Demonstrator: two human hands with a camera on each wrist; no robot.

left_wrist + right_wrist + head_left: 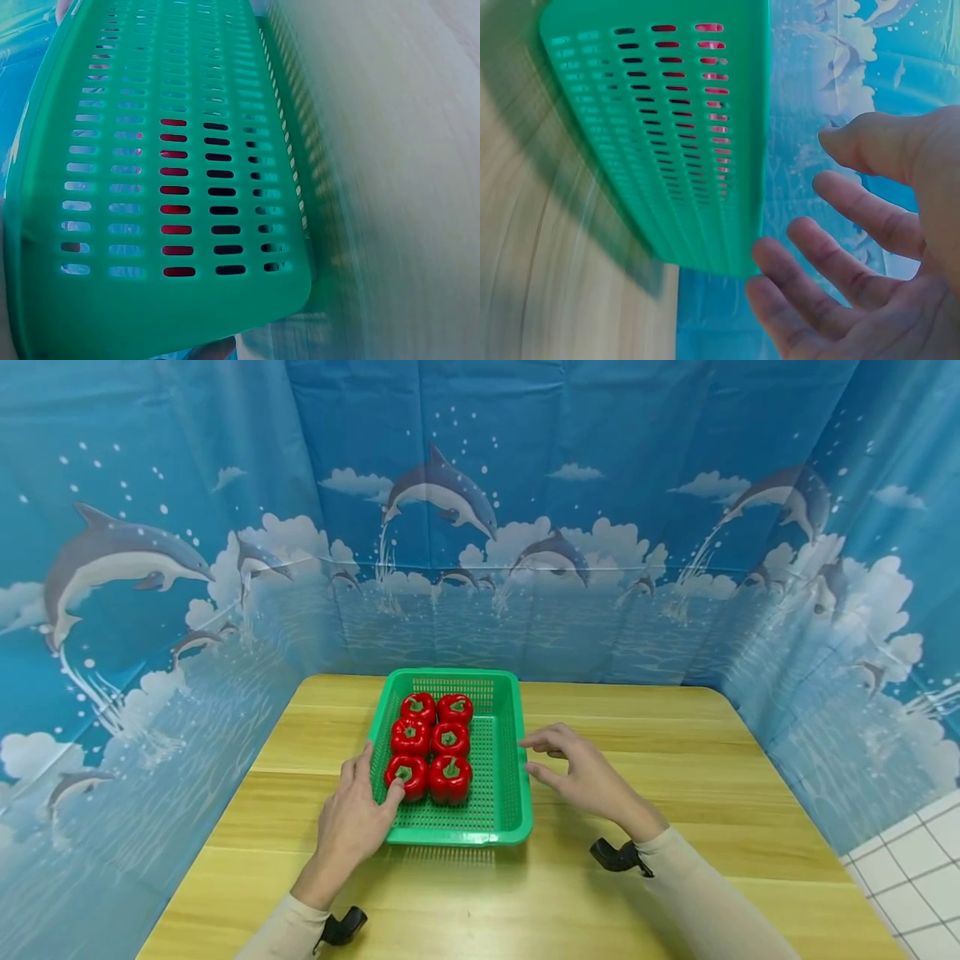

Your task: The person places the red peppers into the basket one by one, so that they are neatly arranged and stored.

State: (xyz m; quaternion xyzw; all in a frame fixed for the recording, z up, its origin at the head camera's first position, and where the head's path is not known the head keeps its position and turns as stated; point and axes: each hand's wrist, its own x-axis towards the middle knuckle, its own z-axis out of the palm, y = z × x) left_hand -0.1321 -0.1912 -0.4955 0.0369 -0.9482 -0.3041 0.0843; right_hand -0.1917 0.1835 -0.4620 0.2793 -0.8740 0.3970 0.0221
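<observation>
A green plastic basket (511, 814) with slotted walls holds several red bell peppers (450, 739) in two columns on its left side. My left hand (354, 814) grips the basket's left rim, its thumb over the inner side beside the nearest left pepper and its fingers along the outside. From the left wrist, the slotted wall (172, 300) fills much of the view, with red showing through. To the right of the basket, my right hand (577, 768) holds nothing, its fingers spread and loosely bent, fingertips close to the right rim. The right wrist view shows this hand (885, 255) beside the wall (735, 187).
The basket stands on a light wooden table (637, 718), towards the back edge. A blue curtain (600, 635) printed with dolphins hangs behind and at both sides. White tiles (918, 868) show at the lower right.
</observation>
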